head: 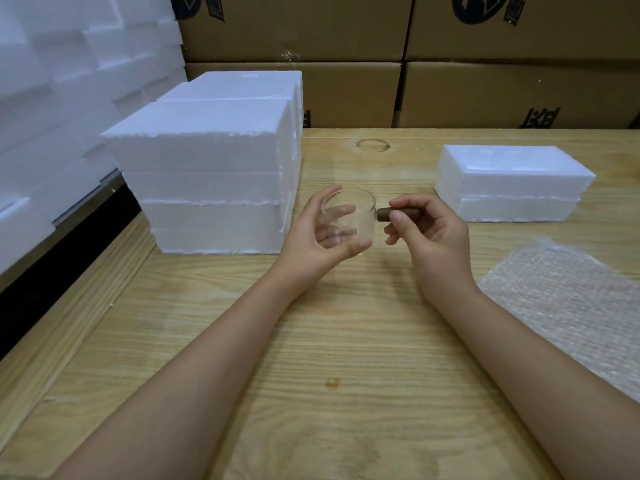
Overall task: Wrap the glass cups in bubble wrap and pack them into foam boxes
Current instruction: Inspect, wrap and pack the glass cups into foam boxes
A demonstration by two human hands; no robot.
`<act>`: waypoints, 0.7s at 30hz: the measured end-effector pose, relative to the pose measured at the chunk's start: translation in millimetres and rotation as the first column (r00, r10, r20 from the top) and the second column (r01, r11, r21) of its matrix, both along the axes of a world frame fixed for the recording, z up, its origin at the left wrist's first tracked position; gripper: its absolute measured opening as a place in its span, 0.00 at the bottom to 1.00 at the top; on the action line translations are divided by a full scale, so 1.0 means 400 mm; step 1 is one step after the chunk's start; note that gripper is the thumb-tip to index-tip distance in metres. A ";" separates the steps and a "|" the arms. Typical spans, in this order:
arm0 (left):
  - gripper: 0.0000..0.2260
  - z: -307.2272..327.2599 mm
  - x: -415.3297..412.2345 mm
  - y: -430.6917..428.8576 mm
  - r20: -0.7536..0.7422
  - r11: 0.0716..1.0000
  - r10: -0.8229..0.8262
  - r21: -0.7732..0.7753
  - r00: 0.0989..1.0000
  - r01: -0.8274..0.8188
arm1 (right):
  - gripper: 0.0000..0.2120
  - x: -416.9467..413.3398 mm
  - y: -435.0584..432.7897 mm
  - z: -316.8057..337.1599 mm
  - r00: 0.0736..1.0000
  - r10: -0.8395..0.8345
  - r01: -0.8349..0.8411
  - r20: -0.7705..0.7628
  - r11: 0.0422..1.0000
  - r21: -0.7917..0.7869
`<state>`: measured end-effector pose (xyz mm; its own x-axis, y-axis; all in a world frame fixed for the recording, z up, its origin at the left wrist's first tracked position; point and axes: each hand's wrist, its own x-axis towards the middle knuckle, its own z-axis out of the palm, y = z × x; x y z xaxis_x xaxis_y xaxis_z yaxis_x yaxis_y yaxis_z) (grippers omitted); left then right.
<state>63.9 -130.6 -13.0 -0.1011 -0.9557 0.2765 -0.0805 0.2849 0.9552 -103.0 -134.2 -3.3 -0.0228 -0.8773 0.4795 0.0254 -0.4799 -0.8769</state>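
A clear glass cup (pixel 360 211) with a short brown wooden handle (pixel 388 213) is held above the middle of the wooden table. My left hand (pixel 322 233) cups its body, fingers curled behind the glass and thumb under its base. My right hand (pixel 422 225) pinches the handle between thumb and fingers. A sheet of bubble wrap (pixel 568 303) lies flat on the table at the right. Two stacked white foam boxes (pixel 512 185) sit beyond my right hand.
A tall stack of white foam boxes (pixel 214 174) stands on the table to the left of the cup. More foam pieces (pixel 55 98) pile up at the far left. Brown cardboard cartons (pixel 450 64) line the back behind the wooden table (pixel 346 341).
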 end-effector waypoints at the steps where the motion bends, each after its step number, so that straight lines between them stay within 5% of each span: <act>1: 0.41 0.001 0.001 0.001 -0.003 1.000 -0.011 -0.004 1.000 0.011 | 0.08 0.001 -0.001 0.001 1.000 -0.011 0.011 0.018 1.000 0.008; 9: 0.51 -0.004 -0.003 0.006 0.173 0.988 -0.057 -0.135 0.983 0.081 | 0.07 -0.001 -0.015 0.005 0.984 -0.100 0.073 0.147 0.981 0.182; 15: 0.38 -0.012 -0.011 0.000 0.184 0.977 0.057 -0.212 0.981 -0.017 | 0.12 -0.001 -0.018 0.000 0.988 -0.100 0.064 0.119 0.958 0.280; 21: 0.34 -0.011 -0.016 0.003 0.224 0.968 0.153 -0.232 0.963 -0.100 | 0.08 0.029 -0.003 -0.007 0.981 -0.188 0.193 -0.043 0.966 0.171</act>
<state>57.4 -129.4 -17.5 -0.0717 -0.8846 0.4608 -0.3464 0.4553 0.8202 -91.3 -135.4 -6.2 -0.1869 -0.9277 0.3231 -0.0763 -0.3142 -0.9463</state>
